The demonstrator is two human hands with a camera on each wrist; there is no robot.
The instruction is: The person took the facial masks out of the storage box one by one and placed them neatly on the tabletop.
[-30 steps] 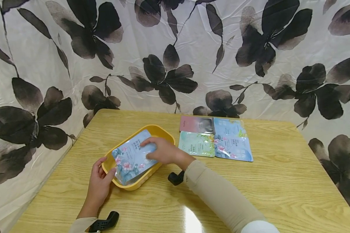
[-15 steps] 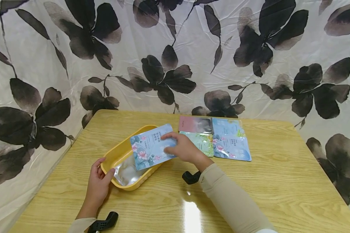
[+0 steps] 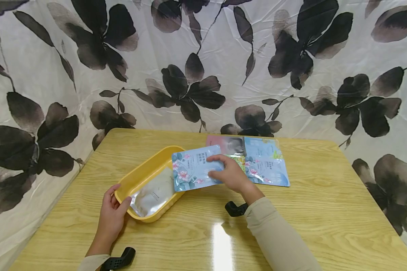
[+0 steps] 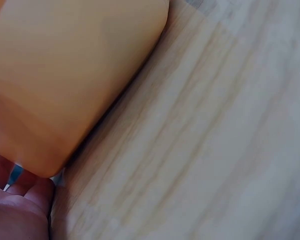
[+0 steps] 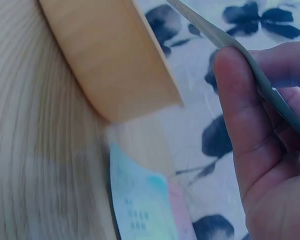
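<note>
My left hand (image 3: 111, 212) grips the near-left end of a yellow plastic basket (image 3: 166, 210), thumb over the rim and fingers around the outside. In the left wrist view its fingers lie against the basket's wall (image 4: 90, 75). My right hand (image 3: 233, 175) pinches a light-blue face mask sachet (image 3: 191, 169) printed with pink flowers. The right wrist view shows this sachet (image 5: 267, 87) edge-on between thumb and fingers. It hangs over the basket's right end and partly covers a green sachet (image 3: 238, 161) on the table. Inside the basket lies a silvery-white sachet (image 3: 154, 195).
Behind the right hand, a pink-and-grey sachet (image 3: 235, 145), a blue sachet (image 3: 262, 148) and a blue flowered sachet (image 3: 269, 171) lie edge to edge on the wooden table (image 3: 325, 195). A floral curtain (image 3: 244, 67) hangs behind the table's back edge.
My right hand has lifted the blue flowered sachet out of the basket and carried it rightward, uncovering the silvery sachet beneath. The left hand keeps its hold on the basket.
</note>
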